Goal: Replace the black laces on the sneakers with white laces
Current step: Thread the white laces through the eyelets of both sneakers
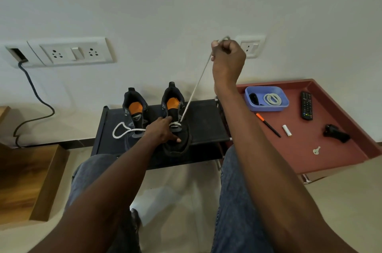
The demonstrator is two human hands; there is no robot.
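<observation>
Two black sneakers with orange insoles stand side by side on a low black rack [204, 122]. My left hand [163, 131] presses down on the right sneaker [175, 139], fingers spread over its laced front. A white lace [194, 91] runs taut from that shoe's eyelets up to my right hand [227, 56], which grips it in a fist high in front of the wall. The lace's other end lies in a loop [122, 129] beside the left sneaker [134, 112]. A blue tray [283, 102] holds a coiled white lace [272, 99] and a black lace [253, 98].
A red tray table [322, 149] on the right carries the blue tray, a remote [306, 105], a pen [268, 124], a small white cylinder [287, 130], a key [316, 150] and a black object [336, 133]. Wall sockets [72, 53] and a hanging cable [39, 95] are left. A wooden surface [26, 178] sits lower left.
</observation>
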